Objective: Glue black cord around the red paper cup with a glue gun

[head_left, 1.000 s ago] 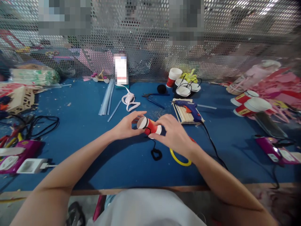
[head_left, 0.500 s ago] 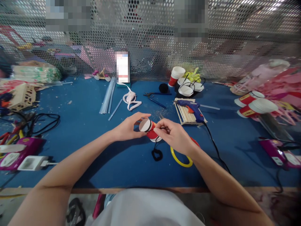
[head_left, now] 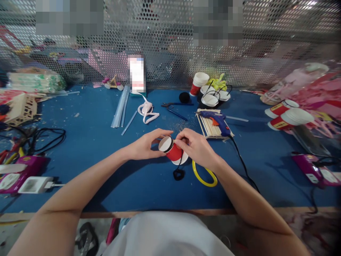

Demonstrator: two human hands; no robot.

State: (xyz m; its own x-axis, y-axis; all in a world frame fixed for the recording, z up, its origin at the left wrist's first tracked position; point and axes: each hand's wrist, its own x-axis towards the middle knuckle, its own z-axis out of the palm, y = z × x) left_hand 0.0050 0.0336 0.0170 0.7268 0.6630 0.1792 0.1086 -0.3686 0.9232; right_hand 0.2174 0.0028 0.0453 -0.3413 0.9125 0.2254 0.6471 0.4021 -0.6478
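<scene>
A red-and-white paper cup [head_left: 174,153] lies tilted on its side in front of me, its white base facing up and left. Black yarn [head_left: 178,174] circles the cup near its base, and a loose end hangs down to a small coil on the table. My left hand [head_left: 149,144] grips the base end between thumb and fingers. Against the cup's upper right side, my right hand [head_left: 195,145] is closed in a pinch on the yarn; its fingertips partly hide the strand. Yellow-handled scissors [head_left: 204,177] lie partly under my right hand.
Behind are a glue gun [head_left: 215,122] on a stick raft, pliers [head_left: 176,108], a black yarn ball [head_left: 184,97], white ribbon [head_left: 146,109] and glue sticks [head_left: 121,108]. More cups [head_left: 290,119] lie right. Purple power strips [head_left: 23,174] and cables flank both sides. A perforated metal screen rises behind.
My right hand has shifted slightly up along the cup, drawing the yarn closer around its base end. The cup has turned a little, and the hanging coil has moved slightly.
</scene>
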